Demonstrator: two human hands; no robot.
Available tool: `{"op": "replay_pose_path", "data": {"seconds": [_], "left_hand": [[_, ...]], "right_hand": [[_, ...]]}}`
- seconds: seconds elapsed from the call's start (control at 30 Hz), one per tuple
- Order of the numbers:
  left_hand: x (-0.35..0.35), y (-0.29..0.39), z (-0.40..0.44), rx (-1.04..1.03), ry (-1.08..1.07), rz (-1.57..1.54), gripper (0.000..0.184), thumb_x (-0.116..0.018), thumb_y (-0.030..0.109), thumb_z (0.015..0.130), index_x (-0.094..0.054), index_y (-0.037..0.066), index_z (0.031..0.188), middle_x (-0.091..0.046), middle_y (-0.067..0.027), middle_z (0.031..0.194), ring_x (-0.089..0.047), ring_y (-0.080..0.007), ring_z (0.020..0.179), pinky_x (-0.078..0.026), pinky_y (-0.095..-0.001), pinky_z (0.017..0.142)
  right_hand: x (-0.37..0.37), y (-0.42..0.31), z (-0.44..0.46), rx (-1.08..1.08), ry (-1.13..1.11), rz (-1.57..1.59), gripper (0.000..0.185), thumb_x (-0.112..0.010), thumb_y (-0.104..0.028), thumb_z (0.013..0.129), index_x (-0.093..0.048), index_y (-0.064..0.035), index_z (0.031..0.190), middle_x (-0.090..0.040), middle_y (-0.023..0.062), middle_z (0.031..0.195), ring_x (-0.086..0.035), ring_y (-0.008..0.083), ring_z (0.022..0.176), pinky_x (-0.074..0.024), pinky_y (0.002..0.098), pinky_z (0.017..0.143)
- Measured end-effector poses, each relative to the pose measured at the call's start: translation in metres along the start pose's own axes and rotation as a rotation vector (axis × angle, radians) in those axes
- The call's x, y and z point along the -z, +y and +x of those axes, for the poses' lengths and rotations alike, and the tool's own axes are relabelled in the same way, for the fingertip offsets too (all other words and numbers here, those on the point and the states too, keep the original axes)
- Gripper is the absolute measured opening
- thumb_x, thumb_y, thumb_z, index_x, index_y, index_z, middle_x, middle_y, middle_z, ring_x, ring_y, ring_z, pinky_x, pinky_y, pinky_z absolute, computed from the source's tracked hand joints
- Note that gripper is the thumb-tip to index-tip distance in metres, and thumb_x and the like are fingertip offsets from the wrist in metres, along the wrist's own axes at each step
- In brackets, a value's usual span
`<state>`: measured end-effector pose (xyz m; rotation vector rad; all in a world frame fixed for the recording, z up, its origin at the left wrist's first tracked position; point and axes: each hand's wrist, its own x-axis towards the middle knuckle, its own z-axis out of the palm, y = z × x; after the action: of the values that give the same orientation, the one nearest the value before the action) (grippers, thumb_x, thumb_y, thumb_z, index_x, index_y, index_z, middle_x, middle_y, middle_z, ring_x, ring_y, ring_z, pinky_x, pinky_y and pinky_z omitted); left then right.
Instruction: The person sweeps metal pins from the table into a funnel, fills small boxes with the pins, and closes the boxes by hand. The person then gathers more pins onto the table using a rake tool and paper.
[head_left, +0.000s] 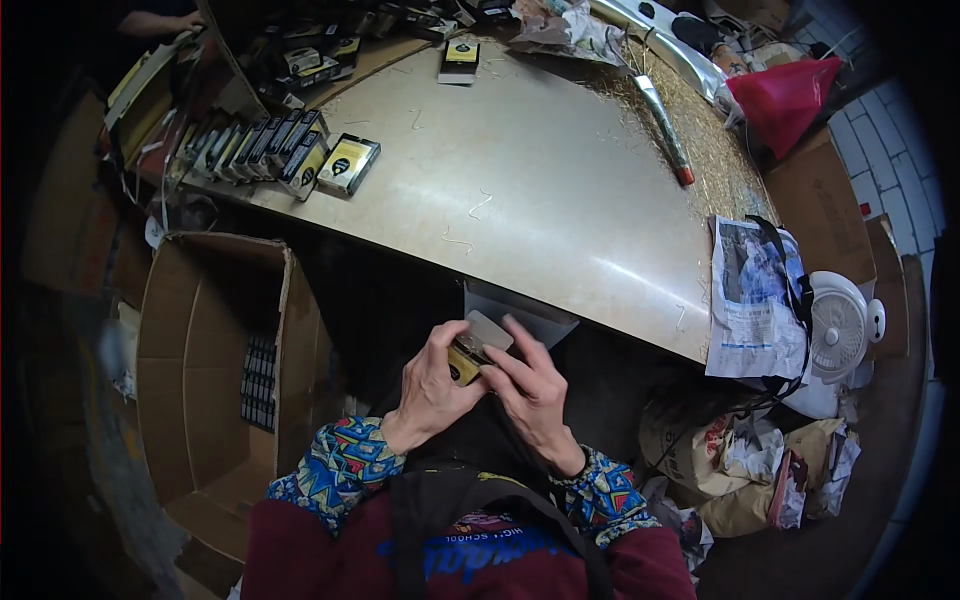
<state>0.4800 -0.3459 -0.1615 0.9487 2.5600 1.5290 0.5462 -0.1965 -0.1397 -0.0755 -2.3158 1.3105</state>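
Note:
A small yellow-and-black carton (464,366) is held between my hands in front of my chest, just off the table's near edge. Its pale end flap (490,331) stands raised. My left hand (432,387) is closed around the carton's left side, with the thumb and fingers near its top. From the other side, my right hand (530,393) grips the carton near the flap with bent fingers. What lies inside the carton cannot be made out. A similar carton (349,164) lies on the table beside a row of cartons (262,150), and another carton (460,61) rests farther back.
A deep cardboard box (210,400) with several dark packs inside stands at my left. On the table's right are a newspaper (757,300), a tube-like object (665,130) and golden shavings. A white fan (836,327) and paper bags (740,460) are at right. Another person's hand (188,22) shows at top left.

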Motion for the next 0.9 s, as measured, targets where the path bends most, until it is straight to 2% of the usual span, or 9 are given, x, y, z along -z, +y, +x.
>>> {"op": "replay_pose_path", "data": {"seconds": [0.07,0.17,0.23,0.4,0.53,0.63,0.73,0.77,0.9], "left_hand": [[0.0,0.0,0.0,-0.005,-0.034,0.016,0.079,-0.085,0.016,0.072,-0.039,0.008,0.135,-0.062,-0.0213,0.118,-0.066,-0.0408,0.1,-0.057,-0.0442,0.078],[0.0,0.004,0.002,0.071,-0.018,0.03,0.072,-0.084,0.017,0.072,-0.043,0.006,0.131,-0.062,-0.0195,0.114,-0.066,-0.0401,0.098,-0.056,-0.0443,0.078],[0.002,0.013,0.005,0.156,0.059,0.055,0.068,-0.083,0.017,0.073,-0.045,0.005,0.128,-0.062,-0.0179,0.11,-0.066,-0.0391,0.096,-0.055,-0.0445,0.078],[0.002,0.01,0.009,0.078,-0.032,0.126,0.07,-0.083,0.015,0.07,-0.043,0.002,0.127,-0.058,-0.0192,0.102,-0.061,-0.0407,0.095,-0.052,-0.0457,0.076],[0.002,0.009,0.004,0.092,-0.084,0.099,0.07,-0.082,0.012,0.071,-0.041,-0.001,0.126,-0.053,-0.0204,0.108,-0.058,-0.0404,0.1,-0.051,-0.0444,0.08],[0.003,0.006,0.004,0.051,-0.052,0.093,0.063,-0.079,0.011,0.074,-0.041,0.0,0.123,-0.053,-0.0202,0.106,-0.059,-0.0412,0.097,-0.052,-0.0455,0.077],[0.007,0.0,0.008,0.104,-0.099,0.101,0.056,-0.074,0.005,0.076,-0.04,0.0,0.121,-0.052,-0.0229,0.108,-0.059,-0.0452,0.095,-0.051,-0.0476,0.074],[0.006,-0.001,0.008,0.11,-0.098,0.082,0.054,-0.073,0.004,0.077,-0.04,0.0,0.12,-0.051,-0.0234,0.108,-0.058,-0.0459,0.095,-0.05,-0.0481,0.073],[0.017,-0.003,0.014,0.201,-0.123,-0.011,0.06,-0.075,0.01,0.08,-0.038,0.001,0.126,-0.051,-0.0245,0.114,-0.058,-0.0445,0.099,-0.051,-0.0467,0.079]], "right_hand": [[0.0,0.001,-0.006,-0.057,-0.058,0.072,0.027,-0.07,0.0,0.09,-0.07,0.0025,0.117,-0.072,0.014,0.11,-0.07,0.0203,0.094,-0.054,0.0262,0.086],[-0.002,-0.011,-0.007,-0.435,-0.006,0.418,0.022,-0.068,-0.003,0.094,-0.072,0.0035,0.115,-0.072,0.0134,0.117,-0.068,0.0154,0.098,-0.0535,0.0255,0.086],[0.005,-0.008,0.002,-0.544,-0.105,0.652,0.018,-0.066,-0.003,0.095,-0.074,0.0041,0.111,-0.069,0.0159,0.124,-0.066,0.0132,0.105,-0.0531,0.0243,0.089],[-0.01,-0.014,0.006,-0.271,0.006,0.222,0.019,-0.072,-0.002,0.091,-0.074,0.004,0.108,-0.075,0.0126,0.108,-0.068,0.0097,0.093,-0.0547,0.0219,0.08],[-0.009,-0.014,0.006,-0.509,0.027,0.353,0.019,-0.072,-0.002,0.091,-0.075,0.0026,0.109,-0.076,0.0067,0.096,-0.066,0.0058,0.085,-0.0534,0.0194,0.074],[-0.015,-0.015,0.006,-0.455,0.073,0.351,0.018,-0.072,-0.001,0.09,-0.075,0.0037,0.107,-0.076,0.0111,0.098,-0.07,0.0101,0.085,-0.0553,0.0225,0.075],[-0.024,-0.013,0.004,-0.057,0.062,0.003,0.016,-0.072,0.001,0.088,-0.073,0.0052,0.103,-0.075,0.0177,0.102,-0.074,0.0208,0.086,-0.0581,0.0288,0.077],[-0.025,-0.015,0.005,0.088,0.048,-0.115,0.016,-0.07,0.004,0.087,-0.071,0.006,0.102,-0.072,0.0227,0.106,-0.074,0.0312,0.091,-0.0592,0.0351,0.08],[-0.029,-0.009,0.014,0.175,-0.002,-0.111,0.019,-0.07,0.003,0.086,-0.069,0.0051,0.105,-0.072,0.0217,0.106,-0.073,0.0336,0.092,-0.0591,0.0375,0.08]]}}
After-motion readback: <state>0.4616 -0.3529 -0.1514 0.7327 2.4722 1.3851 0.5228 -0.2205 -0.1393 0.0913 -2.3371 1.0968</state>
